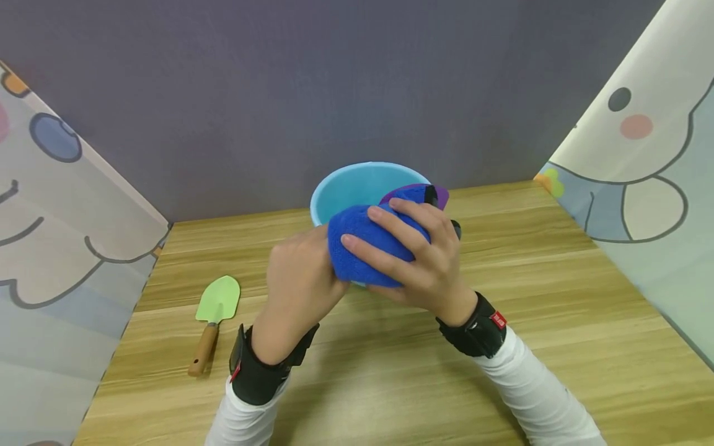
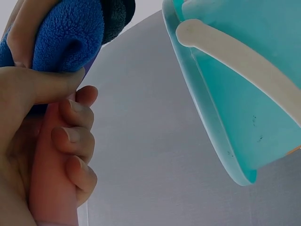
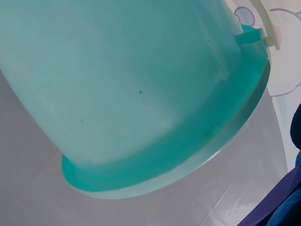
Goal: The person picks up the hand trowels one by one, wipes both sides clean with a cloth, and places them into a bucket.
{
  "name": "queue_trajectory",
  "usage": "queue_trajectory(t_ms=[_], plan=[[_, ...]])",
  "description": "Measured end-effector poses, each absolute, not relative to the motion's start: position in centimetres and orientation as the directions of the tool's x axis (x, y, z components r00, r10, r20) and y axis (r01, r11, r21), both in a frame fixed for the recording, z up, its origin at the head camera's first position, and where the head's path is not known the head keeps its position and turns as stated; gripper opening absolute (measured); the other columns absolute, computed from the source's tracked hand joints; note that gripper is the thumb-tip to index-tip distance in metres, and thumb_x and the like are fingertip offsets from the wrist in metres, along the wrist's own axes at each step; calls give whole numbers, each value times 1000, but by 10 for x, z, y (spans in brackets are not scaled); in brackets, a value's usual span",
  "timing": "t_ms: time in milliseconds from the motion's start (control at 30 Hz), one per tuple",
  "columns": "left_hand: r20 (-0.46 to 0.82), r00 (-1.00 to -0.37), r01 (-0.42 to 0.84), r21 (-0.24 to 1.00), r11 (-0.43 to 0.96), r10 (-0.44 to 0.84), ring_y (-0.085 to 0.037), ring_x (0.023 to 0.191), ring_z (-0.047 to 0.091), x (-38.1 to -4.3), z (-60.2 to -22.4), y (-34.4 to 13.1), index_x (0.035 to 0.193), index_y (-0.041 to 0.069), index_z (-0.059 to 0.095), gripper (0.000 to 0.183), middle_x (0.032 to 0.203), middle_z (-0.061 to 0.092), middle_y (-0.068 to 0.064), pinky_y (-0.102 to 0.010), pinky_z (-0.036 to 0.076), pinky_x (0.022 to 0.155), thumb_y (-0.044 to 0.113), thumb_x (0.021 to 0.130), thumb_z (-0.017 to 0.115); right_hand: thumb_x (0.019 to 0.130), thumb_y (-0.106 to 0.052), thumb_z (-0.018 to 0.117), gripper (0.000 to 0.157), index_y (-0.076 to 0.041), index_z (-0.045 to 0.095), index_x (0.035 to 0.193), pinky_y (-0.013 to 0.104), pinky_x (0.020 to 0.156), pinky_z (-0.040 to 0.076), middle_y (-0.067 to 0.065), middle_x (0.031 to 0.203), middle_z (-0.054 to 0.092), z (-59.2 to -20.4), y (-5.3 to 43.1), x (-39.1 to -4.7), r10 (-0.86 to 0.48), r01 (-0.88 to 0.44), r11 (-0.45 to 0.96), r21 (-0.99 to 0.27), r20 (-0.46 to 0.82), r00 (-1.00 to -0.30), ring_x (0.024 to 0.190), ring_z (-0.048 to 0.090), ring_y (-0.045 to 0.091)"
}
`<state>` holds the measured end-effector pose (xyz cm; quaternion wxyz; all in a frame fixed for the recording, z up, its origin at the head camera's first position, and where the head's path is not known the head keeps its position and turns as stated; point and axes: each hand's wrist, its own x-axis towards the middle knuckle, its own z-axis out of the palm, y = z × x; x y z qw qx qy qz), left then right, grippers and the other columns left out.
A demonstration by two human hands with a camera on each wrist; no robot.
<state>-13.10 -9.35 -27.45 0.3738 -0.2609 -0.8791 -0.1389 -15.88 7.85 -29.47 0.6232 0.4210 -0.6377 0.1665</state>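
Observation:
My left hand (image 1: 298, 279) grips a pink handle (image 2: 52, 179), with its fingers curled round it in the left wrist view. A blue terry cloth (image 1: 357, 267) with dark trim is bunched over the upper part of this tool. Past the cloth shows a purple edge (image 1: 442, 197), apparently the tool's head; its full shape is hidden. From the right side, my right hand (image 1: 426, 254) holds the cloth round the tool, fingers laid across it. Both hands are just in front of a light-blue bucket (image 1: 357, 183), partly covering it in the head view.
A small trowel (image 1: 220, 300) with a green blade and wooden handle lies on the wood-grain table (image 1: 558, 297) at left. The bucket has a white carrying handle (image 2: 244, 61). A grey wall (image 1: 334, 93) stands behind, and cartoon-printed panels (image 1: 641, 155) flank the table.

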Motion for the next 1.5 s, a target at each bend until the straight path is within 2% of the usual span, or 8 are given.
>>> queue_trajectory(t_ms=[133,233,433,700,1167,1500], plan=[[733,-582,563,52,825,351,-15,39,43,-131,-274,-93,63,11,56,25,48,52,-3,-33,35,34,21,83,66,87,-55,57,42,-21,71,108,55,76,49,13,111,66,-296,78,-158,-305,-740,610,282,946,109,101,56,35],[731,-585,564,58,824,350,-14,39,40,-131,-273,-92,63,12,55,24,48,49,-2,-31,32,34,18,84,64,84,-55,60,43,-21,70,108,55,77,48,12,112,66,-296,79,-158,-296,-734,627,259,952,83,102,55,35],[734,-588,549,55,834,339,-15,39,42,-131,-272,-91,63,14,54,21,49,50,0,-34,32,34,14,82,62,78,-52,63,45,-19,70,108,54,79,49,13,112,66,-296,79,-158,-275,-730,648,215,961,39,104,54,35],[734,-588,545,51,837,339,-13,40,40,-132,-273,-92,59,11,51,21,49,52,-1,-28,28,36,7,77,61,82,-52,61,44,-16,71,106,56,82,51,15,112,66,-293,79,-158,-256,-750,639,170,967,1,105,55,37],[739,-579,544,35,838,345,-14,39,38,-133,-272,-92,58,12,49,26,50,50,0,-29,27,35,10,82,58,81,-45,61,40,-14,71,104,57,82,50,18,111,66,-290,78,-157,-212,-783,611,115,977,-22,106,55,39],[727,-591,536,28,844,351,-14,40,40,-131,-271,-93,60,12,51,22,52,52,0,-29,29,35,8,81,56,79,-42,61,39,-13,70,104,58,82,50,18,113,64,-290,79,-158,-189,-799,596,83,981,-39,107,54,39]])
